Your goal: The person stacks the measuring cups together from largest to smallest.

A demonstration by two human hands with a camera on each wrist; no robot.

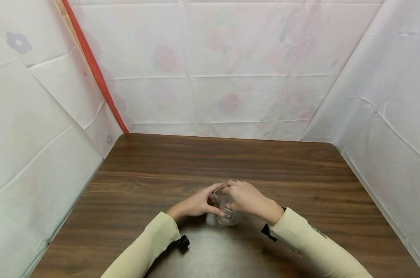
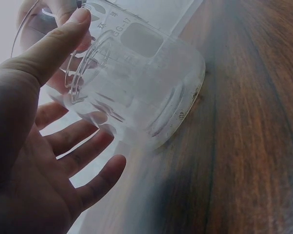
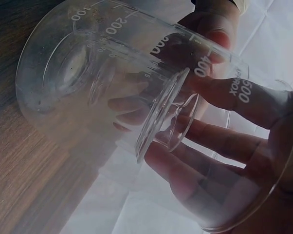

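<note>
A large clear glass beaker (image 1: 231, 220), marked from 100 to 500, has its base at the wooden tabletop near the middle. My left hand (image 1: 197, 202) holds it from the left side. The left thumb (image 2: 59, 46) lies on the glass near the rim, and the other fingers spread round the far side. From above, my right hand (image 1: 249, 197) reaches in through the mouth of the large beaker. Its fingers (image 3: 171, 170) pinch the rim of a smaller clear glass beaker (image 3: 158, 119) inside. Seen through the glass, the smaller beaker's lower part looks hazy.
Dark brown wood grain covers the table (image 1: 137, 162). Pale flowered cloth (image 1: 210, 69) hangs behind it and along both sides. A red strip (image 1: 95, 69) runs down the back left corner. Black wrist devices (image 1: 183, 242) sit by both cream sleeves (image 1: 147, 247).
</note>
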